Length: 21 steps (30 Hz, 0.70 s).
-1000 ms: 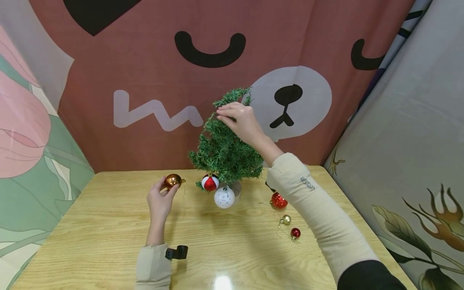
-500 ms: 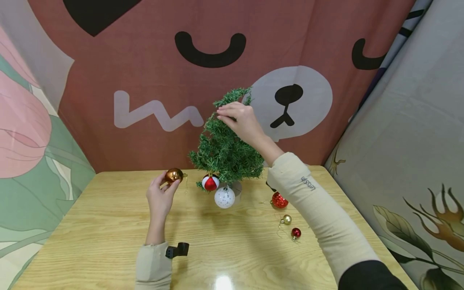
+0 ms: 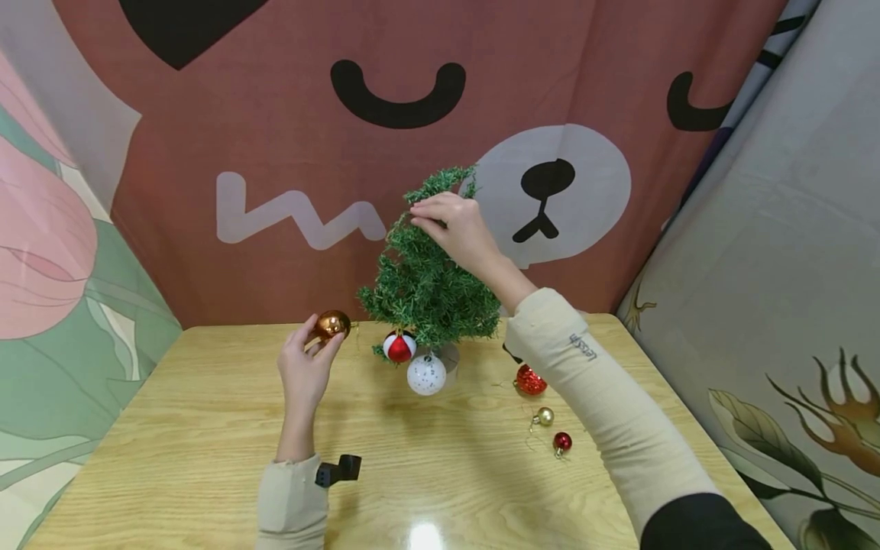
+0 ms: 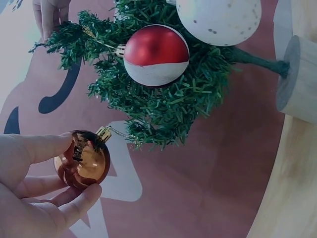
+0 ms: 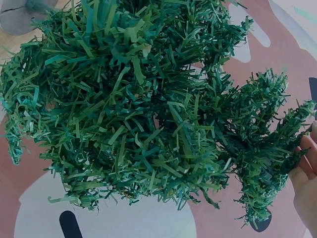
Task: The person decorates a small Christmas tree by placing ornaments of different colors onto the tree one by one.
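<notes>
My left hand holds a shiny copper Christmas bauble between thumb and fingers, left of the small artificial Christmas tree. The bauble's gold cap and string point toward the tree. Near the treetop, my right hand pinches a green branch; in the right wrist view its fingers sit among the needles at the right edge. On the tree's lower front hang a red and white bauble and a white speckled bauble. A pale round base carries the trunk.
Right of the tree, a glittery red ornament, a small gold bauble and a small dark red bauble lie on the wooden table, partly beneath the right forearm. A printed curtain hangs close behind the table.
My left hand has raised the copper bauble slightly, away from me and a little to the right. The right hand stays at the treetop branch.
</notes>
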Each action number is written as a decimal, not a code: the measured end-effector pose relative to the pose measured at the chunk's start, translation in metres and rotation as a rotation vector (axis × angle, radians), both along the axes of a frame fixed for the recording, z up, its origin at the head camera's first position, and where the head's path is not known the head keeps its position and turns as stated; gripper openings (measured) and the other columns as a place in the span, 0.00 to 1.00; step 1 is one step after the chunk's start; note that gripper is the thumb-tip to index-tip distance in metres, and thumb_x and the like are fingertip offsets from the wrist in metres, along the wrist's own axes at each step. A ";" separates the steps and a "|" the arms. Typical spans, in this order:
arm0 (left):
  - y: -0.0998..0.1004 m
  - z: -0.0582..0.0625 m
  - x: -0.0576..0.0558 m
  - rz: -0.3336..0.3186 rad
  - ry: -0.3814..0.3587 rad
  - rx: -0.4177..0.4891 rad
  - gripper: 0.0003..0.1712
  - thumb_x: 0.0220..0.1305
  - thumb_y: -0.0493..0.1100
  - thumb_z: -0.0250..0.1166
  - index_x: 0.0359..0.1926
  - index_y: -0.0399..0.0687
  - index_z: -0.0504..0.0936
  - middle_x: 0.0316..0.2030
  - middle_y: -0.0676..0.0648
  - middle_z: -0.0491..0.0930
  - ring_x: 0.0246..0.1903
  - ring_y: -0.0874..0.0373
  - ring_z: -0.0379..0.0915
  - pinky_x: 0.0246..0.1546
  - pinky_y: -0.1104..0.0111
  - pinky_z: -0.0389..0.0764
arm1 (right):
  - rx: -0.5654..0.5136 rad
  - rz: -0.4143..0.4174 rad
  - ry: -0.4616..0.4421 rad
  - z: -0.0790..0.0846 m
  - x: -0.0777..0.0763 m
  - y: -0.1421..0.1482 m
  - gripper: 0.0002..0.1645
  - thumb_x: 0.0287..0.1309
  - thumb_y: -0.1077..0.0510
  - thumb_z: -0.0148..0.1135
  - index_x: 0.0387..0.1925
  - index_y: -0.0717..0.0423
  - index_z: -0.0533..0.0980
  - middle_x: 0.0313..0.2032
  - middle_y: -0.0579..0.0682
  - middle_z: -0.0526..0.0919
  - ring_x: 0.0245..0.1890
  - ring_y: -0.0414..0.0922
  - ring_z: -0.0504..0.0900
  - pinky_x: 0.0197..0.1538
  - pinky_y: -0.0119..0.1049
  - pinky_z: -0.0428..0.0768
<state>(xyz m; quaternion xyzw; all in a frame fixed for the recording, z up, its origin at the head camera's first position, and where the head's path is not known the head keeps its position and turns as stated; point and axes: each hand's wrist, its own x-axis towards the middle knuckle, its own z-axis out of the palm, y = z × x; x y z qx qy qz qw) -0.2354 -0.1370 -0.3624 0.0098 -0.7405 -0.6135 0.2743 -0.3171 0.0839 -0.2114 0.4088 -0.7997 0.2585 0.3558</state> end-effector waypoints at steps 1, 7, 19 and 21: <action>0.000 0.001 0.000 -0.004 -0.003 0.004 0.28 0.51 0.29 0.64 0.54 0.24 0.67 0.46 0.31 0.68 0.47 0.44 0.67 0.46 0.68 0.73 | -0.001 0.000 0.002 0.000 0.000 0.000 0.11 0.52 0.63 0.62 0.39 0.63 0.81 0.38 0.56 0.82 0.43 0.47 0.78 0.46 0.31 0.74; 0.001 0.005 0.001 -0.019 -0.002 0.014 0.29 0.52 0.30 0.64 0.55 0.24 0.66 0.47 0.32 0.67 0.48 0.44 0.66 0.47 0.66 0.72 | -0.009 0.002 0.016 0.000 0.000 0.001 0.11 0.50 0.64 0.63 0.38 0.63 0.81 0.37 0.57 0.82 0.41 0.47 0.78 0.45 0.31 0.75; 0.003 0.011 0.002 -0.017 0.041 -0.001 0.29 0.51 0.29 0.65 0.55 0.25 0.67 0.49 0.33 0.68 0.48 0.47 0.67 0.46 0.66 0.73 | -0.007 -0.005 0.019 0.000 -0.001 0.004 0.11 0.50 0.64 0.63 0.38 0.63 0.81 0.38 0.56 0.81 0.42 0.47 0.78 0.46 0.32 0.74; 0.004 0.013 0.002 -0.021 0.048 -0.002 0.29 0.51 0.30 0.65 0.55 0.26 0.67 0.50 0.34 0.68 0.48 0.47 0.67 0.46 0.65 0.73 | -0.005 -0.007 0.020 0.000 -0.001 0.004 0.11 0.50 0.64 0.63 0.38 0.63 0.81 0.38 0.56 0.81 0.42 0.47 0.78 0.46 0.32 0.74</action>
